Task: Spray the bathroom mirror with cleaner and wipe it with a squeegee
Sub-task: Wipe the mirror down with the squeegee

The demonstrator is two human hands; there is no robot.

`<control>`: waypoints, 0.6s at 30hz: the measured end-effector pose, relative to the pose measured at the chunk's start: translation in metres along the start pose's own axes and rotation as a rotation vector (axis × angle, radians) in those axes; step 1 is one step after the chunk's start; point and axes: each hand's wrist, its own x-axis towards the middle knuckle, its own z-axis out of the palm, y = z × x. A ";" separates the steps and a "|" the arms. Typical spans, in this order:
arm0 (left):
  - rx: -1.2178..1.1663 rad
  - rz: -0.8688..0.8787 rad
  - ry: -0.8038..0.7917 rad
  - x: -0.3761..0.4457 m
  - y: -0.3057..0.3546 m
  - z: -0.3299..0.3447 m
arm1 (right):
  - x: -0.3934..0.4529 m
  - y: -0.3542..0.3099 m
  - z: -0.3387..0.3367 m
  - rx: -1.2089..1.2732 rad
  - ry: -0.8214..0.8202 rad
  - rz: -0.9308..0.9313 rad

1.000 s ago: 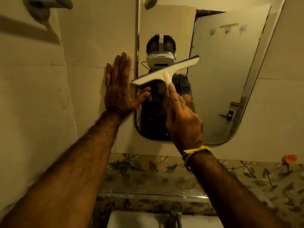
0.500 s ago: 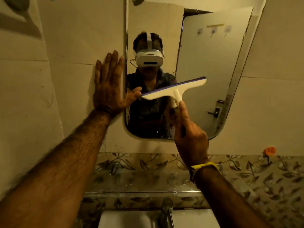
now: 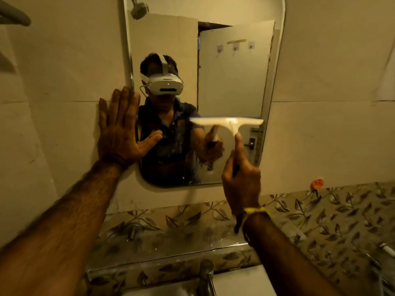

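The bathroom mirror (image 3: 233, 82) hangs on the tiled wall ahead, with rounded corners. My right hand (image 3: 240, 180) grips the handle of a white squeegee (image 3: 226, 121), whose blade lies level against the lower right part of the glass. My left hand (image 3: 119, 133) is pressed flat on the wall at the mirror's left edge, fingers spread, thumb over the glass. No spray bottle is in view.
A leaf-patterned ledge (image 3: 171, 248) runs below the mirror, above a white basin with a metal tap (image 3: 206, 274). An orange hook (image 3: 317, 183) sticks to the wall at right. A grey pipe (image 3: 12, 14) crosses the top left corner.
My right hand has drawn the squeegee down and to the right across the glass, and the blade has turned from tilted to level. My left hand stays on the wall.
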 end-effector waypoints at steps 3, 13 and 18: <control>0.023 0.005 0.003 -0.001 0.000 -0.001 | 0.066 -0.003 -0.001 0.030 0.181 0.098; 0.027 -0.021 -0.101 0.002 0.005 -0.012 | -0.012 0.002 -0.013 0.073 -0.017 0.223; 0.025 -0.044 -0.172 0.004 0.006 -0.015 | 0.056 -0.004 -0.014 0.023 0.116 0.234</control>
